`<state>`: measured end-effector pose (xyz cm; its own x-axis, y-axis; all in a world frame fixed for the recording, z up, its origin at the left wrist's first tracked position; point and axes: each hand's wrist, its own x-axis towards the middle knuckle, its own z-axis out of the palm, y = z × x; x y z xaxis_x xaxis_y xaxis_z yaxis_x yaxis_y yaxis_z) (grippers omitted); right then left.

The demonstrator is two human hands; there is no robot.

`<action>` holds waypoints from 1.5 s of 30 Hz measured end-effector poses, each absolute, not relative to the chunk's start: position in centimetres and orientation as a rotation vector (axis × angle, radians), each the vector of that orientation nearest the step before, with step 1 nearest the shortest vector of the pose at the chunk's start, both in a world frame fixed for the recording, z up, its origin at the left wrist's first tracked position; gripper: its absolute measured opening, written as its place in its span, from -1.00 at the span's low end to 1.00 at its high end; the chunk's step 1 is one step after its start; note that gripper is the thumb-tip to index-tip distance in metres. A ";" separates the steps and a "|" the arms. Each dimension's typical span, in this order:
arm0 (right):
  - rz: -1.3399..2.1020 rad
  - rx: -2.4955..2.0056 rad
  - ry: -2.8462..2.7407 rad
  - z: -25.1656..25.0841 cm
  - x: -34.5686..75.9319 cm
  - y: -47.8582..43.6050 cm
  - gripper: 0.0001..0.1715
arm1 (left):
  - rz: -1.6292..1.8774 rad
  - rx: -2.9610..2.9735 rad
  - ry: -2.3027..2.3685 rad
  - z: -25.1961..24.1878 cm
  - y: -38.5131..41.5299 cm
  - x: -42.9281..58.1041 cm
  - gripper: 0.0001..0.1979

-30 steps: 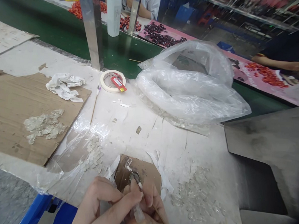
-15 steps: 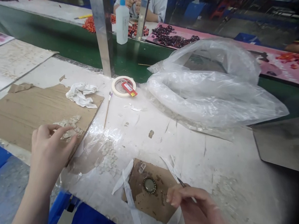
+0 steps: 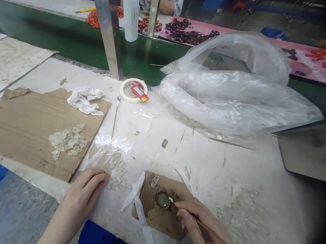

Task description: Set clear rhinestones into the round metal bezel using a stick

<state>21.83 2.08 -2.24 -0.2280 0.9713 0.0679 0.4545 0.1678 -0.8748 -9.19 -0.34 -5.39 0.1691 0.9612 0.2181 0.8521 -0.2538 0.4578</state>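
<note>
My right hand (image 3: 201, 222) pinches a thin wooden stick (image 3: 214, 234) with a white tip. That tip touches the right edge of a round piece with a beaded rim (image 3: 163, 200), which lies on a small taped cardboard (image 3: 171, 224). A clear bit (image 3: 154, 181) sits near the cardboard's top left corner. My left hand (image 3: 87, 191) rests on the table beside small pale chips (image 3: 118, 170), its fingers together; whether they hold anything is hidden. Clear flakes (image 3: 68, 141) lie in a pile on the large cardboard (image 3: 37, 122).
A tape roll (image 3: 133, 90) with a red tag stands behind, near another stick (image 3: 115, 117) and crumpled white tissue (image 3: 86, 100). A large plastic bag (image 3: 235, 100) lies at right. A metal post (image 3: 109, 35) rises beside a bottle (image 3: 131, 18). A person sits opposite.
My left hand has moved right and down, from over the clear flakes to beside the pale chips. My right hand has shifted slightly, and the stick's white tip now shows at the round piece.
</note>
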 end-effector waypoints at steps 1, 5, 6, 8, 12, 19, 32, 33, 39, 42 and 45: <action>0.974 -1.353 -1.802 -2.3 21.7 2.0 -0.75 | 0.702 2.216 1.762 -5.6 -0.4 -9.2 -0.82; 0.937 -1.368 -1.857 -2.6 21.3 1.8 -0.74 | 0.772 2.126 1.793 -5.2 -0.7 -9.5 -0.78; 0.933 -1.362 -1.884 -2.6 21.4 1.7 -0.75 | 0.784 2.052 1.847 -5.0 -0.8 -9.6 -0.79; 0.930 -1.335 -1.930 -2.5 21.5 1.7 -0.75 | 0.770 1.900 1.968 -4.7 -0.8 -9.7 -0.80; 0.944 -1.313 -1.942 -2.3 21.8 1.7 -0.75 | 0.688 1.781 2.088 -4.8 -0.6 -9.5 -0.78; 0.909 -1.326 -1.942 -2.3 21.7 1.9 -0.77 | 0.651 1.678 2.126 -4.5 0.3 -8.5 -0.76; 0.900 -1.324 -1.960 -2.1 21.9 2.0 -0.79 | 0.823 1.682 2.113 -4.0 1.0 -6.3 -0.88; 0.895 -1.332 -1.961 -2.2 21.8 1.9 -0.79 | 0.866 1.681 2.088 -3.7 0.8 -6.4 -0.90; 0.903 -1.318 -1.982 -2.3 21.5 1.9 -0.75 | 1.125 1.551 1.788 -2.1 -0.7 -4.5 -0.84; 0.898 -1.283 -1.999 -2.4 21.5 1.8 -0.74 | 1.237 1.359 1.726 -1.9 -1.7 -2.0 -0.80; 0.915 -1.231 -2.032 -2.6 21.5 1.8 -0.74 | 1.349 1.163 1.624 -1.5 -2.3 0.3 -0.78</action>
